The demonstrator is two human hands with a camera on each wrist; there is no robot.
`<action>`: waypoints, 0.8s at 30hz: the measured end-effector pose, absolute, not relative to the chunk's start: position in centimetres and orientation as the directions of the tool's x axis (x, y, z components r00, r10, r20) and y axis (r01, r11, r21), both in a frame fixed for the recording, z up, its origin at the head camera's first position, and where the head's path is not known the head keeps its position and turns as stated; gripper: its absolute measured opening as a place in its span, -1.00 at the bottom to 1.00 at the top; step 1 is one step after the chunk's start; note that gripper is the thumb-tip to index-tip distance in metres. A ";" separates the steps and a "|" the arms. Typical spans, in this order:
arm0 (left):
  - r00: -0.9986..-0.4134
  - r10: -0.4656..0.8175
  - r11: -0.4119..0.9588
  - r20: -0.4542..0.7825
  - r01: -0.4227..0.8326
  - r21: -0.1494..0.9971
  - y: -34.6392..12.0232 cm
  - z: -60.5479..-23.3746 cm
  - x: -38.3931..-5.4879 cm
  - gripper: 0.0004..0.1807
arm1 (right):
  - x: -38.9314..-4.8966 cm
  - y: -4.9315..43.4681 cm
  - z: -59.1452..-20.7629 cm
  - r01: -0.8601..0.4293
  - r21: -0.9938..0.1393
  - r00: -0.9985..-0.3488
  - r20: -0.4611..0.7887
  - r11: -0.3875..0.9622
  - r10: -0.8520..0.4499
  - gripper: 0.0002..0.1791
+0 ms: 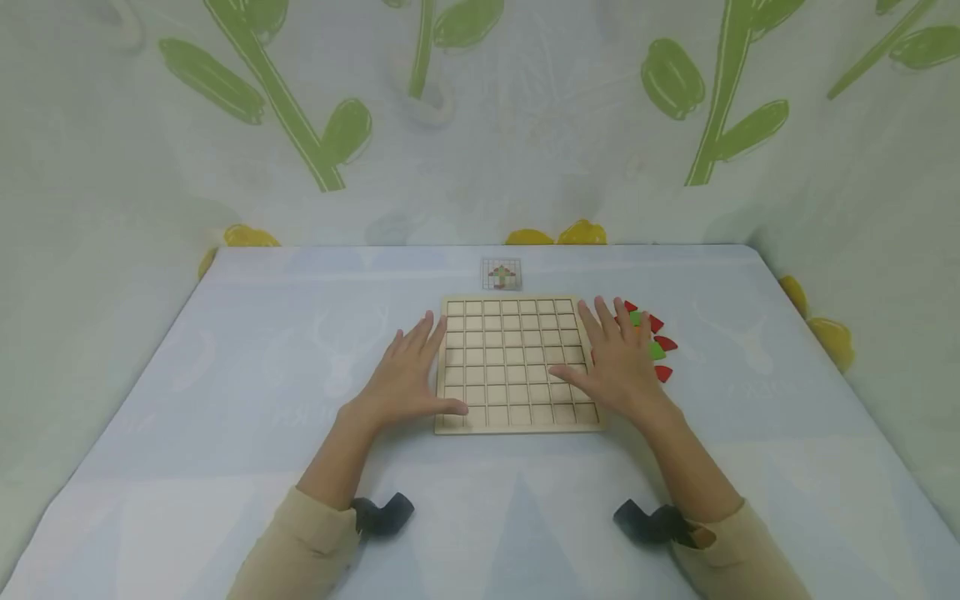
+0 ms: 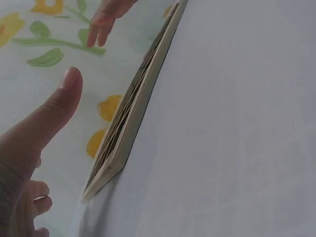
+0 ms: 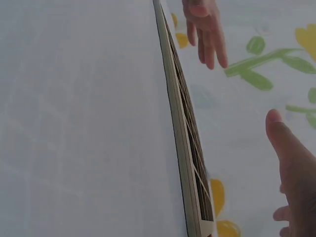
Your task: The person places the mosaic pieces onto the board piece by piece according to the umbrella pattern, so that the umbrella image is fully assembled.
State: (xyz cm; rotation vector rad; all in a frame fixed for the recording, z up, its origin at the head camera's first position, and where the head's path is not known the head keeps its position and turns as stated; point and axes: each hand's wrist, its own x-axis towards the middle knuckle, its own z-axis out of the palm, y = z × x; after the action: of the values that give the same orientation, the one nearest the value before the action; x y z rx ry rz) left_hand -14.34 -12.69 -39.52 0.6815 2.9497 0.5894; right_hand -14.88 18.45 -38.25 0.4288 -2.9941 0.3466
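A square wooden grid board (image 1: 519, 421) lies flat in the middle of the table; the cells that show are bare. My left hand (image 1: 405, 375) is over its left edge, fingers straight and thumb spread out. Across from it, my right hand (image 1: 621, 367) spreads its fingers over the right edge. Neither hand holds anything. In the left wrist view, the left thumb (image 2: 54, 111) stands apart from the board's side. Red and green pieces (image 1: 657, 350) lie beyond the right hand, which partly hides them. A small pattern card (image 1: 501, 274) sits just behind the board.
The table (image 1: 225, 400) has a pale blue and white cover. Behind it hangs a light backdrop (image 1: 517, 150) with green leaf prints. Black bands (image 1: 386, 515) with protruding parts sit at both wrists, by the beige sleeves (image 1: 300, 546).
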 end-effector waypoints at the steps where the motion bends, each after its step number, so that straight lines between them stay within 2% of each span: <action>1: -0.901 0.434 0.829 0.026 0.410 0.379 -12.7 -39.6 -14.4 0.39 | -15.0 18.6 -38.3 -0.290 -0.216 -0.955 0.133 0.932 -0.266 0.10; 12: -0.892 0.449 0.825 -0.052 0.391 0.409 -13.5 -40.6 -15.5 0.37 | -16.5 20.4 -38.9 -0.280 -0.278 -0.952 0.205 0.919 -0.228 0.06; 24: -0.886 0.451 0.841 -0.103 0.384 0.381 -14.1 -41.3 -16.1 0.33 | -18.1 21.5 -39.4 -0.238 -0.299 -0.964 0.191 0.924 -0.186 0.04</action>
State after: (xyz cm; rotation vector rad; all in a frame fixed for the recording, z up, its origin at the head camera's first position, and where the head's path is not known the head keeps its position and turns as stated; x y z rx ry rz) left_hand -16.14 -14.07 -41.34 0.6484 2.8307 0.5274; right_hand -18.07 21.49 -39.36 0.3248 -2.9241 0.4846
